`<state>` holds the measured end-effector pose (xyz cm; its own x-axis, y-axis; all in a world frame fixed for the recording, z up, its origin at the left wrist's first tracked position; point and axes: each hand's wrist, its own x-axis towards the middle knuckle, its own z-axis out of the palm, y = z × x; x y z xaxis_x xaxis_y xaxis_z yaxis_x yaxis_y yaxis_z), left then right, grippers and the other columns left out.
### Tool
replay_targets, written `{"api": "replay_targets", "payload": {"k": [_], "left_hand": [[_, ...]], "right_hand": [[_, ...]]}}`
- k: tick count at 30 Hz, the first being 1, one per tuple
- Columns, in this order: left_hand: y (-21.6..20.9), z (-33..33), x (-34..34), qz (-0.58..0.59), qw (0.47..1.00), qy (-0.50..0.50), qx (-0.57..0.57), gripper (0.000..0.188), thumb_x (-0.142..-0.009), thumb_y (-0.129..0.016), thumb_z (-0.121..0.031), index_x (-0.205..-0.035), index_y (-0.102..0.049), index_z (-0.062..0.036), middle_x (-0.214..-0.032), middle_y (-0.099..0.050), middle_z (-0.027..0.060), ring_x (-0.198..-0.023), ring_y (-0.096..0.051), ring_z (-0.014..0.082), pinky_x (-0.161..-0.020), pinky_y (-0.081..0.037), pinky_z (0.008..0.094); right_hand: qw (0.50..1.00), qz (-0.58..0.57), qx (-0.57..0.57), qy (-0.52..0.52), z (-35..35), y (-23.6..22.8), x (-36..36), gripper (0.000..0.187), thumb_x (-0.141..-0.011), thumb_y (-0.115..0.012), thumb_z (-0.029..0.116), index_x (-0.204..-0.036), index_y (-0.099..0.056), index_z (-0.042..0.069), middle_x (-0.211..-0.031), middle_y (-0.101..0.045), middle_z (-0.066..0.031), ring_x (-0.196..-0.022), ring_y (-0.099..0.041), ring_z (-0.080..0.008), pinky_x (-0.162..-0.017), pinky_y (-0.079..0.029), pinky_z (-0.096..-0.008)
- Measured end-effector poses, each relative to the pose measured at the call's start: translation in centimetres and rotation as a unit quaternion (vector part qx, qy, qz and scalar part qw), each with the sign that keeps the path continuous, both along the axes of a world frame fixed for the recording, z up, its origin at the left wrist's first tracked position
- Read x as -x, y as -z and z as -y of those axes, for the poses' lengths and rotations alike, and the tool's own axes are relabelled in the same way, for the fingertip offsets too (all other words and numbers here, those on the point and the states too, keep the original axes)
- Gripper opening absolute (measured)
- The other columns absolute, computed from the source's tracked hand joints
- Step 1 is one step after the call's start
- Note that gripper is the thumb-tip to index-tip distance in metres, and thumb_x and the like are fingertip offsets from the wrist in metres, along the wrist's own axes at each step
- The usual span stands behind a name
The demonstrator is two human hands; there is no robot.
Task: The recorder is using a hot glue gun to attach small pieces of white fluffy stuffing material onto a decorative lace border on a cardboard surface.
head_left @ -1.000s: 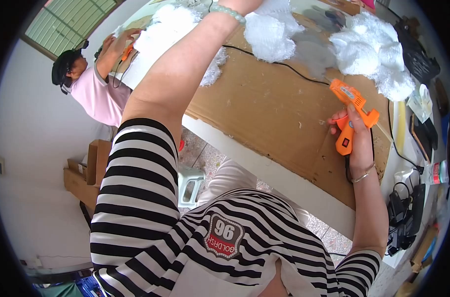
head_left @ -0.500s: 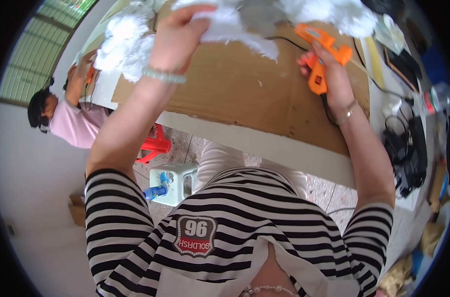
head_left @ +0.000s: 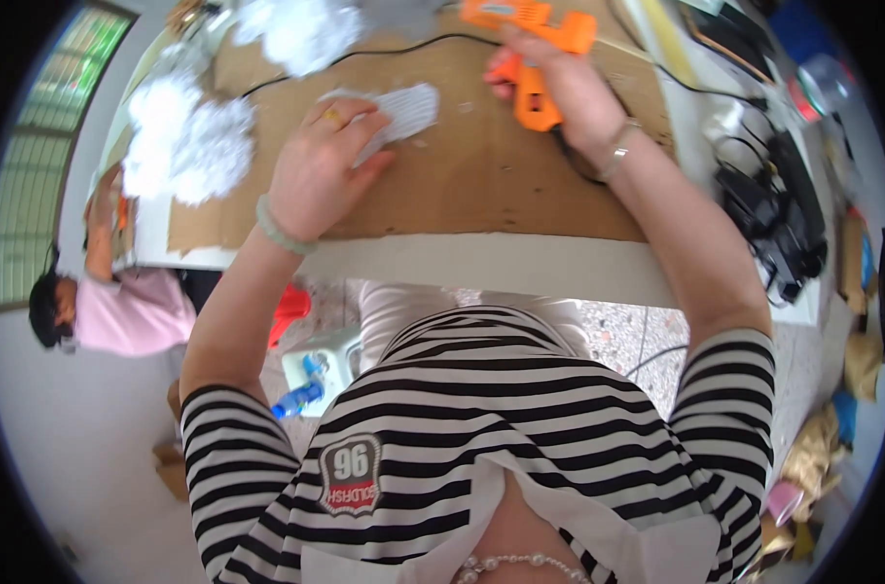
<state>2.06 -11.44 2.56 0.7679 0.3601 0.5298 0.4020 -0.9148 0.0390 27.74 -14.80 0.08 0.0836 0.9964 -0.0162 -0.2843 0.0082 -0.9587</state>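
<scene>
My right hand (head_left: 569, 88) is wrapped round the grip of an orange glue gun (head_left: 537, 102), held up over the right half of a brown cardboard sheet (head_left: 510, 195). The gun's nose points left, toward the far side. Low over the cardboard, my left hand (head_left: 330, 161) has its fingers curled on a white piece of plush fabric (head_left: 410, 109) with a ribbed face. Part of the piece is hidden under the fingers, while the thumb stands a little apart.
Fluffy white plush heaps (head_left: 184, 141) lie left and at the far edge. A black cord (head_left: 433, 41) crosses the cardboard. To the right are a plastic bottle (head_left: 820, 88) and black gear with cables (head_left: 778, 214). At far left, a person in pink (head_left: 136, 311) works.
My left hand has come down and nearer with the fabric piece, from above the far edge to the cardboard. The glue gun has shifted left and farther away in the view.
</scene>
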Motion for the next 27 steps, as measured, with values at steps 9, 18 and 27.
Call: {"api": "replay_targets", "payload": {"k": [9, 18, 27], "left_hand": [[0.7, -0.3, -0.8, -0.028, 0.996, 0.003, 0.086, 0.009, -0.078, -0.066, -0.005, -0.086, -0.065, -0.0037, -0.087, -0.063, 0.0108, -0.077, -0.061, 0.0300, -0.068, -0.050, 0.0388], [-1.7, -9.8, -2.9, 0.079, 0.990, -0.070, 0.093, 0.017, -0.084, -0.063, -0.014, -0.096, -0.067, -0.0021, -0.088, -0.067, 0.0163, -0.081, -0.064, 0.0333, -0.071, -0.052, 0.0364], [0.2, -20.4, -6.1, -0.101, 0.951, -0.181, 0.229, 0.070, -0.069, -0.078, -0.043, -0.120, -0.059, 0.0006, -0.112, -0.064, 0.0207, -0.102, -0.064, 0.0253, -0.086, -0.049, 0.0338]], "right_hand": [[0.999, -0.040, 0.020, 0.030, 0.2, -1.0, 0.4, 0.031, -0.093, -0.055, 0.033, -0.082, -0.058, 0.004, -0.079, -0.063, -0.0071, -0.069, -0.059, -0.0155, -0.067, -0.049, -0.0284], [0.994, -0.070, 0.014, 0.084, 0.1, -1.2, 0.5, 0.029, -0.093, -0.056, 0.031, -0.083, -0.057, 0.003, -0.078, -0.062, -0.0078, -0.069, -0.058, -0.0160, -0.066, -0.049, -0.0287], [0.992, -0.112, -0.034, 0.045, -0.6, 0.2, 0.4, 0.016, -0.092, -0.057, 0.018, -0.088, -0.058, 0.002, -0.075, -0.061, -0.0063, -0.069, -0.059, -0.0155, -0.061, -0.050, -0.0308]]}}
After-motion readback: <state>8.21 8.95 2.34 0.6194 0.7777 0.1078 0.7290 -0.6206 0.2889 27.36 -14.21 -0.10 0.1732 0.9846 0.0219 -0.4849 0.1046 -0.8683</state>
